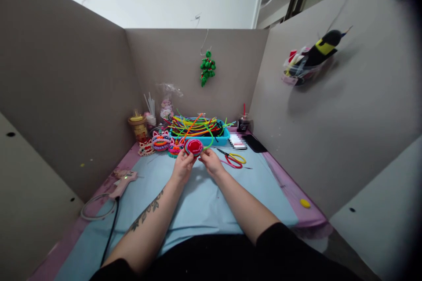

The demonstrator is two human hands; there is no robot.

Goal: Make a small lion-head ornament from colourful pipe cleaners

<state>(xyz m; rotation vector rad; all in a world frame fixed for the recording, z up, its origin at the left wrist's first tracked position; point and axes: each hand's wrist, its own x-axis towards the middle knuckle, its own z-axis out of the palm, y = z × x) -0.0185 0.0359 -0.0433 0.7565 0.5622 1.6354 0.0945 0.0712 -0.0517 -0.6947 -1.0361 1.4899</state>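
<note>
A round red and pink coiled piece (pixel 194 146) is held up over the blue-covered table, with an orange and a green pipe cleaner sticking out of it. My left hand (pixel 183 163) is closed on its lower left edge. At its right side, the fingers of my right hand (pixel 211 160) pinch its edge near the green pipe cleaner (pixel 210 138). Behind it stands a blue tray (pixel 217 141) heaped with coloured pipe cleaners (pixel 193 125). Scissors with red and yellow handles (pixel 234 160) lie right of my right hand.
Finished colourful pieces (pixel 161 140) sit left of the tray. A pink glue gun (pixel 123 183) with its cable lies at the left. A dark phone (pixel 254 143), a drink cup (pixel 243 123) and a yellow disc (pixel 305 203) are on the right. Grey partitions (pixel 184 70) enclose the table.
</note>
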